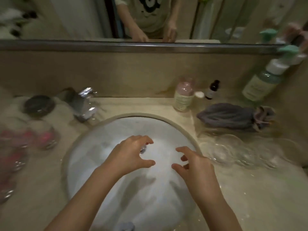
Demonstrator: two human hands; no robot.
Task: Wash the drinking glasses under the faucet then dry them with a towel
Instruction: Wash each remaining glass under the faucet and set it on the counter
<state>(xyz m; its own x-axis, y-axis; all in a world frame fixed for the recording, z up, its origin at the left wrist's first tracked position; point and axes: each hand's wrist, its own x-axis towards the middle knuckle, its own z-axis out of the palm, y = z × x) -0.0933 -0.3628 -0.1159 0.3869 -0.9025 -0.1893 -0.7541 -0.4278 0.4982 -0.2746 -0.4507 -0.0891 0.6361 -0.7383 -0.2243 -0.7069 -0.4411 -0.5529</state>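
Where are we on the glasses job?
Done: cannot tell; the frame is blurred, though clear glasses sit on the counter right of the sink. In hand: nothing. Left hand and right hand hover open and empty over the basin. Left: no running water visible, and the grey cloth behind the glasses lies untouched, so drying appears pending.

Left arm: bare forearm reaching up from the lower left edge, angling toward the middle.
Left hand: hovering palm down, fingers spread and curling, thumb pointing right, holding nothing.
Right arm: bare forearm rising from the bottom edge, leaning slightly left.
Right hand: hovering palm down, fingers loosely bending toward the left hand, empty.
Gap: the 2 hands sitting near each other, not touching.
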